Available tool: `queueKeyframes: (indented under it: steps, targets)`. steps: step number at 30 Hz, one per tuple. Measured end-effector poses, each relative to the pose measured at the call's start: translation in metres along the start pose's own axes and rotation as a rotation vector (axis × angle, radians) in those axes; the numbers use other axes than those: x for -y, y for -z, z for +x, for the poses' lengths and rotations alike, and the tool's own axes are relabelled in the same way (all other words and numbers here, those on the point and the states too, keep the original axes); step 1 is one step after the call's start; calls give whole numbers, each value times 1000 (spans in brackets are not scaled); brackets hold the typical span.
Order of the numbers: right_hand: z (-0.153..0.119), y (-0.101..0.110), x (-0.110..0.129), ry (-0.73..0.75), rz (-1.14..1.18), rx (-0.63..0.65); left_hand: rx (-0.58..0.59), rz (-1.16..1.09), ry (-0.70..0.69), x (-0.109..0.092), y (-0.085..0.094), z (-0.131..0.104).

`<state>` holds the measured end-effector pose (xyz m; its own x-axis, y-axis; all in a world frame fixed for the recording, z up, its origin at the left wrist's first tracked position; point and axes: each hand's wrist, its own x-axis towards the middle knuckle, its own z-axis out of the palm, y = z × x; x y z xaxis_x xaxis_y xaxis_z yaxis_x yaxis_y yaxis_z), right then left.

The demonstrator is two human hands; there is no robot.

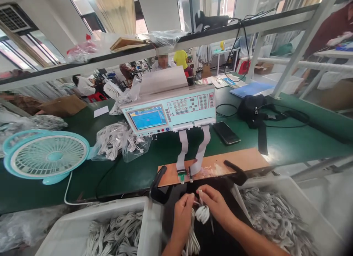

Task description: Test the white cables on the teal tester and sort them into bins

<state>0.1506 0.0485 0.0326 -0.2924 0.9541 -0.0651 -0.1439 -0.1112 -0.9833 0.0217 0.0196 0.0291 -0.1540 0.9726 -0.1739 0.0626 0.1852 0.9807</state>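
Holding a coiled white cable low in front of you, you had both hands just below the near edge of the wooden board. Your left hand was closed around the bundle's left side, fingers curled in against it. Your right hand pinched one loose end of the same cable between thumb and fingertips, raised a little above the coil. More white cable hung down beneath your left wrist.

The board lay on the green table, with two flat grey ribbon leads running down to it from the pale blue tester, whose screen was lit. Black handles stood at either end of the board.

A white bin of cables sat to your left and another white bin to your right, both filled with similar coils. A turquoise fan stood at the far left, beside a clear bag of cables. A dark phone and a black bag lay right of the tester.
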Motion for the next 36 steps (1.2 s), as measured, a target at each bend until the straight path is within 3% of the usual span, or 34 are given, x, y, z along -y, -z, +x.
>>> queueKeyframes:
  steps: [5,12,16,20,24,32,36]
  targets:
    - [15,-20,2,-93,91,-5,-47,-22,24,7,22,9]
    - [28,-24,-2,-150,172,-54,40,-139,126,1,25,14]
    - [30,-25,-1,-145,187,-58,99,-66,68,4,32,19]
    - [32,-29,1,-236,256,-97,145,4,11,8,39,25]
    - [33,-31,1,-296,331,-138,100,-11,-11,10,39,29]
    - [32,-30,-2,-246,372,-101,-72,-67,13,12,30,29]
    - [34,-28,-6,-222,329,-102,-105,-82,14,12,26,28]
